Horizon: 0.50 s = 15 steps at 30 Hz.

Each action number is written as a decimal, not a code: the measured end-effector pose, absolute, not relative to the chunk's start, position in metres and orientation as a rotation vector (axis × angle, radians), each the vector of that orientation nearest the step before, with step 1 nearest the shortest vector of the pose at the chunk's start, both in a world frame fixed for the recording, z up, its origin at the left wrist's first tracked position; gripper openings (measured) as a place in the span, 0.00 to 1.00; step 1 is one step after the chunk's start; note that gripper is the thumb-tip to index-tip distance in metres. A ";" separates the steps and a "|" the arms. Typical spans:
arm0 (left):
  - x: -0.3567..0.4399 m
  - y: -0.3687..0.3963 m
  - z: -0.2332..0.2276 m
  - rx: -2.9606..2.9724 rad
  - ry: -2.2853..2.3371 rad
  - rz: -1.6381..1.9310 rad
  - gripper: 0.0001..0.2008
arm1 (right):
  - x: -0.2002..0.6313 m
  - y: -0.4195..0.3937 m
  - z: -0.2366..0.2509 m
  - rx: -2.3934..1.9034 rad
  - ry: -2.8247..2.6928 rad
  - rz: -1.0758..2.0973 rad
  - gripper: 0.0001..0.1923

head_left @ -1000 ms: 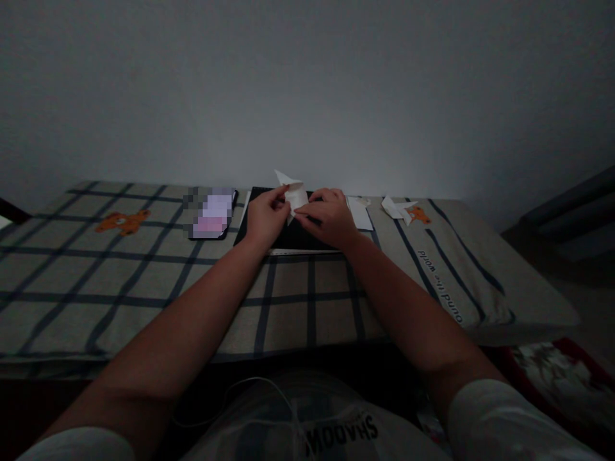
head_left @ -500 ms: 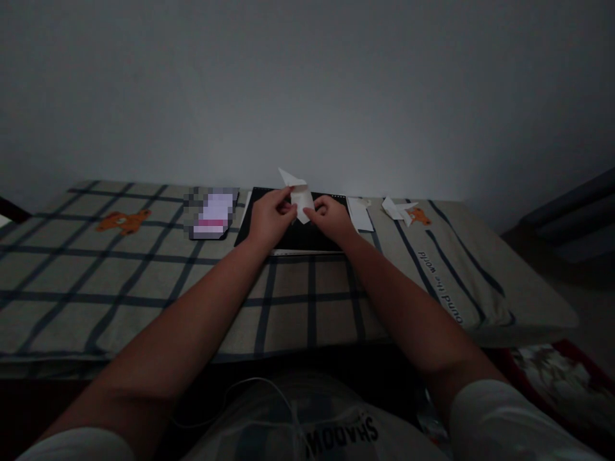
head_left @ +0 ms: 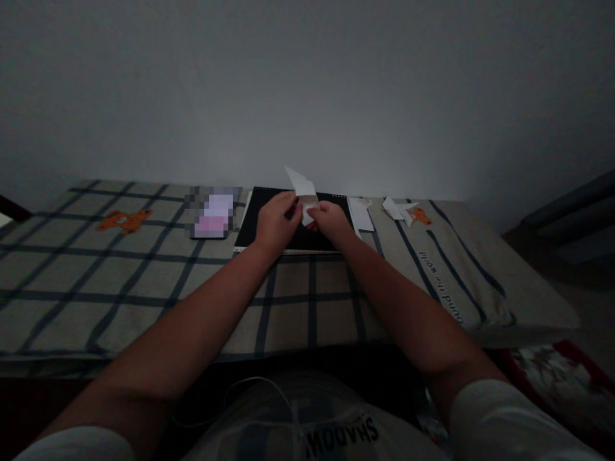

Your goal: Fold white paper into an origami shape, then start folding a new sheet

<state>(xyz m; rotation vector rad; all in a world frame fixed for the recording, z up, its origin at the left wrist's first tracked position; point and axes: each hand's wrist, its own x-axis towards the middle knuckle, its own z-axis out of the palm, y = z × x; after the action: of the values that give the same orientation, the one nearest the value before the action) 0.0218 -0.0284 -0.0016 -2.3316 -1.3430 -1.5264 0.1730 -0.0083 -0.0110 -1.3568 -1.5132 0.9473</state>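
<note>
**Both hands pinch a folded paper above a black board**

While both forearms reach forward over the checked cloth (head_left: 144,269), the left hand (head_left: 275,224) and the right hand (head_left: 329,221) meet at one small piece of white paper (head_left: 303,192). This paper is folded, and it is held up in the air just above the black board (head_left: 262,214) (a flat dark rectangle with a light edge at its near side). One pointed corner of the paper stands up to the left, higher than the hands. The fingers of the left hand are pressed together on the left edge of the paper, and the fingers of the right hand are closed on its lower right part, so both hands clamp it.

Left of the board lies a flat lilac object (head_left: 214,214), blurred. Right of the board lies a white sheet (head_left: 361,214), and further right a small folded paper shape (head_left: 398,208) near an orange bear print (head_left: 419,216). Another orange bear print is on the far left of the cloth.
</note>
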 end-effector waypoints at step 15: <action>0.024 -0.028 -0.004 -2.248 -1.216 -1.632 0.15 | 0.154 -0.028 0.003 -1.122 -1.077 1.310 0.12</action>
<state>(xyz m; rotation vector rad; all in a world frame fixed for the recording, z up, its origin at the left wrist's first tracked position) 0.0237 -0.0282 -0.0040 -2.2483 -1.2158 -1.6317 0.1537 -0.0278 0.0032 -1.1223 -1.0766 1.3100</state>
